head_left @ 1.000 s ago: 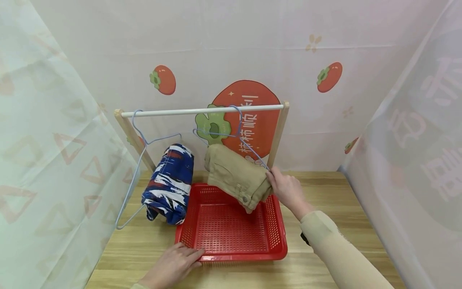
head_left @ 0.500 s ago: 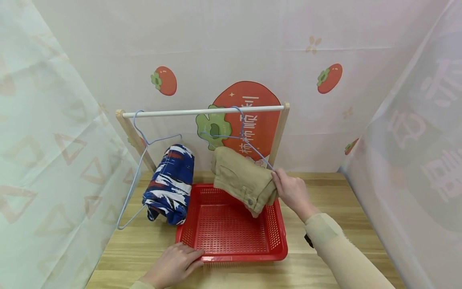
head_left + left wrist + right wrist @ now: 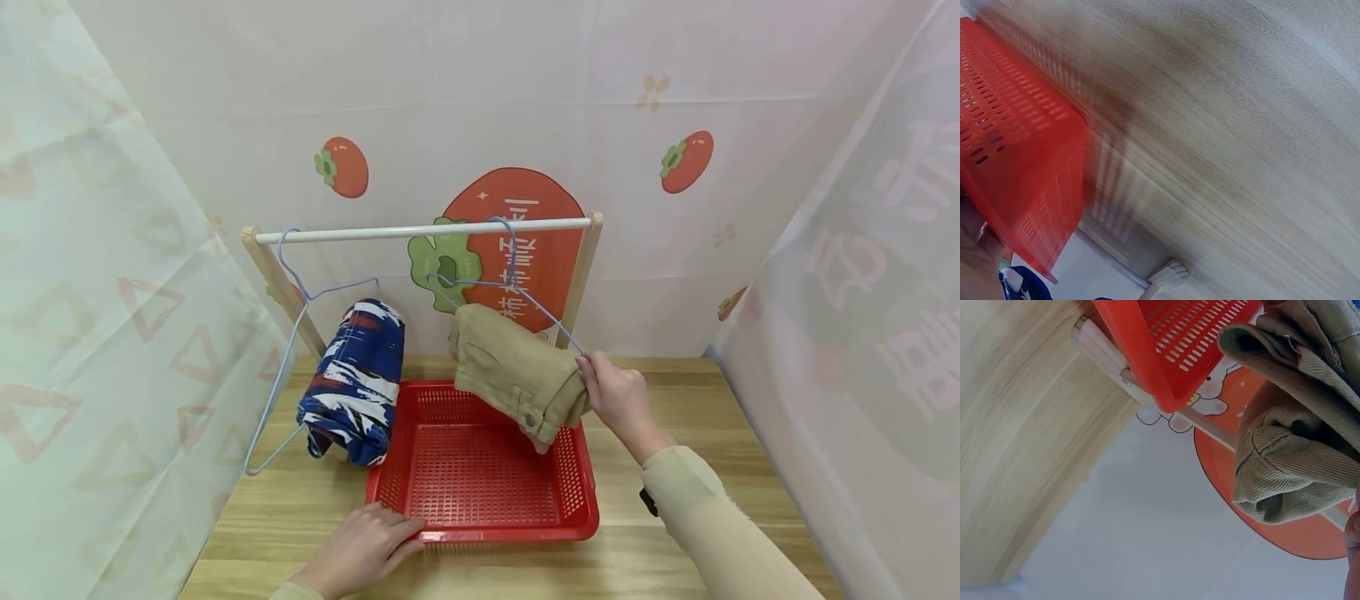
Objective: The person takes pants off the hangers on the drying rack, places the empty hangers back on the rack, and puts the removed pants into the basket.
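My right hand [image 3: 618,400] pinches the right end of a blue wire hanger [image 3: 551,317], whose hook loops over the white rail [image 3: 405,232]. Folded khaki trousers [image 3: 517,371] hang over this hanger, button and belt loop showing; in the right wrist view the trousers [image 3: 1297,456] appear close up at the fingers. My left hand [image 3: 363,546] grips the front left corner of a red perforated basket [image 3: 506,534]; in the left wrist view its fingers show at the basket's rim [image 3: 991,231]. The basket stands under the trousers.
A second blue hanger [image 3: 279,375] hangs at the rail's left, with a folded blue, white and red patterned garment [image 3: 356,379] on it. Wooden posts [image 3: 581,279] hold the rail up. Printed cloth walls [image 3: 480,83] surround the wooden table [image 3: 675,467].
My right hand has drawn the hanger with the khaki trousers to the right, and its hook has slid slightly right along the rail. The left hand stays on the basket.
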The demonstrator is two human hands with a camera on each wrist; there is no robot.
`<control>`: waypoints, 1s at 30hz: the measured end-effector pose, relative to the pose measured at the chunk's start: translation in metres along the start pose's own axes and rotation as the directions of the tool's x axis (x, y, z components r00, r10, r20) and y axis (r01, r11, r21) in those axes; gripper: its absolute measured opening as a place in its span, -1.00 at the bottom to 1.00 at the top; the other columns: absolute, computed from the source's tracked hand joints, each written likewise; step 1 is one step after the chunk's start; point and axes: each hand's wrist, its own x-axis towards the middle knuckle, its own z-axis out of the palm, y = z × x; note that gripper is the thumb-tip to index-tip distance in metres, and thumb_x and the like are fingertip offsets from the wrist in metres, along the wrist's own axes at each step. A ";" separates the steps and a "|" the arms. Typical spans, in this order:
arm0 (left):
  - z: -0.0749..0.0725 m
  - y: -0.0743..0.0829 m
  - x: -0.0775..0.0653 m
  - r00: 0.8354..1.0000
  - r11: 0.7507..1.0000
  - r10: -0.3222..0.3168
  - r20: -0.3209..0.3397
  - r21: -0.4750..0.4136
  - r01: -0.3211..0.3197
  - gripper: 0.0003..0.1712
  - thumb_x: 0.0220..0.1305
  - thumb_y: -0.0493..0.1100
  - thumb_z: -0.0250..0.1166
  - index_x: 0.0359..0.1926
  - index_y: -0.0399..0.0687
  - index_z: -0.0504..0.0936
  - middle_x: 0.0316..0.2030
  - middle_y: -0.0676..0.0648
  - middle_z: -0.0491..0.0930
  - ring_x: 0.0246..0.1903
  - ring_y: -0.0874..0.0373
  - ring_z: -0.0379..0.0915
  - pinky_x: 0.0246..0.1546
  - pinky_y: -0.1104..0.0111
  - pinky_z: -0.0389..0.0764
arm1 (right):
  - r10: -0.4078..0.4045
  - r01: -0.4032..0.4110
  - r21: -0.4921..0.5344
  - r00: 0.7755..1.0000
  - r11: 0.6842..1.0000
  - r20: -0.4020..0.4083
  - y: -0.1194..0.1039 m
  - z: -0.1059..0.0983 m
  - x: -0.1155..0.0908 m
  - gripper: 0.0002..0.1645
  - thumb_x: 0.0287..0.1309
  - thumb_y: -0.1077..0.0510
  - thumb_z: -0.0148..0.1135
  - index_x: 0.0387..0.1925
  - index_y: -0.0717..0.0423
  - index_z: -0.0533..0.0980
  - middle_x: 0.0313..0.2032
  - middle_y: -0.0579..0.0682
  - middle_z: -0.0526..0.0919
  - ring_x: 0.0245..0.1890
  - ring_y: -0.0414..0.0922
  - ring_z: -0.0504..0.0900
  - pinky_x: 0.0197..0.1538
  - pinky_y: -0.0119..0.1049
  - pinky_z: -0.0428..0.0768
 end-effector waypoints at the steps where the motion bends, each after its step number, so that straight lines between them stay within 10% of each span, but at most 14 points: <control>1: 0.000 0.000 0.000 1.000 1.000 0.003 -0.005 0.000 -0.003 -0.74 0.32 0.05 0.41 -0.04 0.11 0.78 -0.27 0.17 0.78 -0.31 0.29 0.68 -0.26 0.26 0.70 | 0.000 0.000 0.005 1.000 1.000 -0.007 0.000 -0.001 0.000 -0.54 0.62 0.04 -0.13 -0.34 0.28 0.46 -0.76 -0.08 0.40 -0.84 -0.31 0.20 -0.81 -0.42 0.16; 15: -0.013 0.006 0.009 0.985 0.990 -0.129 0.116 -0.037 0.134 -0.65 0.43 0.16 0.26 0.05 0.14 0.76 -0.15 0.17 0.77 -0.17 0.23 0.69 -0.09 0.11 0.69 | -0.026 0.026 0.000 0.998 1.000 -0.054 0.000 -0.024 0.009 -0.54 0.61 0.06 -0.08 -0.33 0.34 0.48 -0.64 0.06 0.59 -0.85 -0.21 0.36 -0.81 -0.32 0.30; 23: -0.025 0.007 0.038 0.993 0.995 -0.102 -0.061 -0.010 0.102 -0.63 0.30 0.07 0.40 0.08 0.11 0.74 -0.03 0.09 0.76 -0.06 0.20 0.70 -0.05 0.15 0.70 | -0.043 0.044 0.023 0.998 0.999 -0.056 -0.002 -0.032 0.004 -0.55 0.61 0.05 -0.07 -0.33 0.30 0.48 -0.66 -0.03 0.52 -0.82 -0.28 0.29 -0.80 -0.38 0.28; 30: -0.041 0.012 0.072 0.990 0.990 -0.132 -0.053 -0.063 0.129 -0.46 0.37 0.07 0.34 0.32 0.13 0.59 0.27 0.02 0.60 0.23 0.07 0.56 0.16 0.04 0.62 | -0.053 0.054 0.028 0.998 0.998 -0.034 -0.006 -0.036 -0.001 -0.58 0.59 0.07 -0.03 -0.33 0.31 0.49 -0.68 -0.05 0.52 -0.82 -0.30 0.31 -0.78 -0.41 0.29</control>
